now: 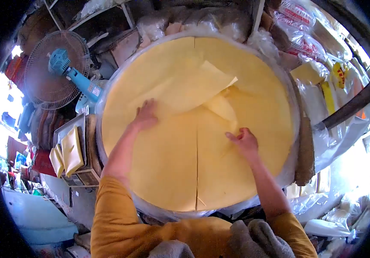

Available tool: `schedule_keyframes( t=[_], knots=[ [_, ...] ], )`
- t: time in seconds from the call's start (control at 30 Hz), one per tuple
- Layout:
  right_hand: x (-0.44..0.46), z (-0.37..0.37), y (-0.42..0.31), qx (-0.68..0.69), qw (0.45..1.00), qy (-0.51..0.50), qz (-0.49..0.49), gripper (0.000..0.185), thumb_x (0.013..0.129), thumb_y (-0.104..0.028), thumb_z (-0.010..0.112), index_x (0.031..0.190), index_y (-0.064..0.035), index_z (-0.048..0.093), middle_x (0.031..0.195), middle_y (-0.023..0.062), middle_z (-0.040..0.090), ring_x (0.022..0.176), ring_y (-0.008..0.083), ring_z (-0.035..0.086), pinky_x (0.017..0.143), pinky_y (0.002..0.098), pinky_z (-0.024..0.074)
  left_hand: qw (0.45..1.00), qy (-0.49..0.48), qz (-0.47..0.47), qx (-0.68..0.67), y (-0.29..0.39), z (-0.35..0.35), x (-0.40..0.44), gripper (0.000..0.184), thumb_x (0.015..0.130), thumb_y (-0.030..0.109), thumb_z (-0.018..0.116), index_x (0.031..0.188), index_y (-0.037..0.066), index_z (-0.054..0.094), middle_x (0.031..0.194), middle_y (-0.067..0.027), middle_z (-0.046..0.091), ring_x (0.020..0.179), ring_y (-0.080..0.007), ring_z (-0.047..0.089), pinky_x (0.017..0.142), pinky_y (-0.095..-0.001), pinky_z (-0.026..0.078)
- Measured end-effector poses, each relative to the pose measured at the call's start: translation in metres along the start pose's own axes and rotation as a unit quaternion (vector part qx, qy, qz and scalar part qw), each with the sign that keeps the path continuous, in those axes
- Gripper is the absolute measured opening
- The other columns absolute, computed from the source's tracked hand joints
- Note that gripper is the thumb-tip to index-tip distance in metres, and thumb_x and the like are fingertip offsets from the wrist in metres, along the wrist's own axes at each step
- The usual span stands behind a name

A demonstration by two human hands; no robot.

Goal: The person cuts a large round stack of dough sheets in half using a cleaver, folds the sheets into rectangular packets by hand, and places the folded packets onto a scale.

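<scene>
A large round stack of thin, pale yellow sheets (163, 172) covers the surface in front of me, with a straight seam down its middle. My left hand (147, 115) lies flat on the left part, fingers spread, beside a loose folded sheet (189, 88) whose corner lifts near the centre. From that raised area a curled yellow flap (220, 106) runs down toward my right hand (244, 141). The thumb and fingers of this hand are bent around the flap's lower tip, which they seem to pinch; the exact contact is small and partly hidden.
A blue fan (79, 81) stands at the left edge of the round surface. Below it, folded yellow sheets (72, 150) rest on a metal tray (82, 122). Plastic-wrapped bags (296, 38) are piled at the right, near a dark bar (352, 103). Clear plastic edges the stack.
</scene>
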State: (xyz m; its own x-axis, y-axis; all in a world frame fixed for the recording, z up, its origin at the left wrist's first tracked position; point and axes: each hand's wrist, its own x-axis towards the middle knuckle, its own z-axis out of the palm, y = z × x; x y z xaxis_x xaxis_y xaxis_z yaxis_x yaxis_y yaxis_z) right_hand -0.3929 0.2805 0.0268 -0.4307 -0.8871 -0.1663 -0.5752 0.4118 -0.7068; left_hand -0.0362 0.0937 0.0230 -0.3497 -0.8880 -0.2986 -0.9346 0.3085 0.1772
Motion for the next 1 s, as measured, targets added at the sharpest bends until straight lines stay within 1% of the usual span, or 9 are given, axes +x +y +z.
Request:
schedule_keyframes(
  t=[0.17, 0.33, 0.43, 0.57, 0.63, 0.7, 0.8, 0.93, 1.0],
  knots=[
    [0.027, 0.022, 0.005, 0.186, 0.982, -0.028, -0.008, 0.035, 0.063, -0.024, 0.075, 0.085, -0.0002, 0.061, 0.074, 0.007, 0.062, 0.07, 0.0167, 0.058, 0.064, 0.0314, 0.0475, 0.996, 0.055, 0.038, 0.066, 0.02, 0.001, -0.044, 0.07, 0.076, 0.031, 0.061, 0.137, 0.012, 0.031, 0.145, -0.0122, 0.022, 0.133, -0.0333, 0.021, 0.104, -0.0509, 0.026],
    [0.001, -0.06, -0.044, 0.345, 0.928, 0.0, -0.142, 0.042, 0.066, -0.016, 0.076, 0.102, -0.0013, 0.06, 0.087, 0.0054, 0.064, 0.078, 0.0142, 0.06, 0.068, 0.0282, 0.0494, 0.985, 0.159, 0.064, 0.039, -0.013, 0.028, -0.068, 0.033, 0.079, 0.034, 0.061, 0.101, 0.01, 0.061, 0.099, -0.0122, 0.059, 0.094, -0.0253, 0.056, 0.083, -0.039, 0.044],
    [-0.013, -0.145, -0.075, 0.234, 0.955, -0.014, -0.185, 0.05, 0.067, -0.012, 0.074, 0.112, -0.0013, 0.055, 0.09, 0.0041, 0.062, 0.079, 0.014, 0.059, 0.072, 0.0266, 0.0487, 0.964, 0.219, 0.133, -0.063, -0.05, 0.049, -0.078, 0.024, 0.081, 0.031, 0.06, 0.084, 0.008, 0.066, 0.075, -0.0106, 0.063, 0.076, -0.0226, 0.061, 0.073, -0.0365, 0.047],
    [-0.021, -0.23, -0.118, -0.034, 0.948, 0.161, -0.272, 0.053, 0.066, -0.015, 0.074, 0.113, -0.0013, 0.053, 0.087, 0.0063, 0.061, 0.079, 0.0165, 0.059, 0.075, 0.0287, 0.048, 0.939, 0.129, -0.009, -0.318, -0.113, 0.016, -0.077, 0.025, 0.087, 0.027, 0.053, 0.077, 0.007, 0.065, 0.063, -0.0018, 0.059, 0.059, -0.01, 0.054, 0.057, -0.0288, 0.044],
    [-0.011, -0.274, -0.117, -0.058, 0.968, 0.077, -0.233, 0.052, 0.064, -0.013, 0.073, 0.11, -0.0005, 0.055, 0.095, 0.0095, 0.059, 0.086, 0.0188, 0.058, 0.079, 0.0311, 0.0464, 0.948, 0.15, -0.045, -0.277, -0.075, -0.074, -0.149, 0.023, 0.086, 0.026, 0.055, 0.074, 0.006, 0.062, 0.063, 0.001, 0.057, 0.059, -0.0086, 0.052, 0.055, -0.029, 0.043],
    [0.004, -0.305, -0.101, -0.078, 0.98, 0.057, -0.174, 0.052, 0.062, -0.011, 0.071, 0.11, 0.0, 0.055, 0.102, 0.0114, 0.057, 0.092, 0.0205, 0.056, 0.082, 0.0319, 0.045, 0.927, 0.243, -0.109, -0.263, -0.12, -0.084, -0.141, 0.023, 0.083, 0.026, 0.055, 0.08, 0.004, 0.06, 0.079, -0.0146, 0.064, 0.074, -0.0284, 0.062, 0.063, -0.0417, 0.046],
    [0.025, -0.321, -0.058, -0.142, 0.979, 0.07, -0.127, 0.054, 0.059, -0.008, 0.069, 0.11, -0.0004, 0.055, 0.104, 0.0113, 0.055, 0.093, 0.0205, 0.055, 0.081, 0.0313, 0.0447, 0.922, 0.322, -0.143, -0.159, -0.118, -0.103, -0.157, 0.028, 0.084, 0.029, 0.055, 0.087, 0.001, 0.059, 0.087, -0.0193, 0.064, 0.083, -0.0337, 0.062, 0.068, -0.044, 0.047],
    [0.071, -0.281, 0.042, -0.143, 0.98, 0.084, -0.106, 0.057, 0.053, -0.006, 0.07, 0.108, -0.0011, 0.056, 0.1, 0.0098, 0.056, 0.09, 0.0189, 0.055, 0.08, 0.0293, 0.0445, 0.931, 0.327, -0.158, 0.026, -0.17, -0.055, -0.108, 0.032, 0.082, 0.029, 0.058, 0.101, 0.004, 0.059, 0.093, -0.0165, 0.064, 0.089, -0.0342, 0.062, 0.073, -0.0434, 0.049],
    [0.055, -0.248, 0.06, -0.146, 0.989, 0.013, -0.021, 0.063, 0.051, -0.008, 0.072, 0.111, -0.0012, 0.055, 0.105, 0.0142, 0.057, 0.094, 0.0232, 0.056, 0.082, 0.0303, 0.0453, 0.924, 0.302, -0.208, 0.11, -0.102, -0.054, -0.139, 0.046, 0.083, 0.027, 0.058, 0.124, 0.009, 0.047, 0.123, -0.0137, 0.051, 0.114, -0.0327, 0.047, 0.089, -0.0487, 0.041]
  ],
)
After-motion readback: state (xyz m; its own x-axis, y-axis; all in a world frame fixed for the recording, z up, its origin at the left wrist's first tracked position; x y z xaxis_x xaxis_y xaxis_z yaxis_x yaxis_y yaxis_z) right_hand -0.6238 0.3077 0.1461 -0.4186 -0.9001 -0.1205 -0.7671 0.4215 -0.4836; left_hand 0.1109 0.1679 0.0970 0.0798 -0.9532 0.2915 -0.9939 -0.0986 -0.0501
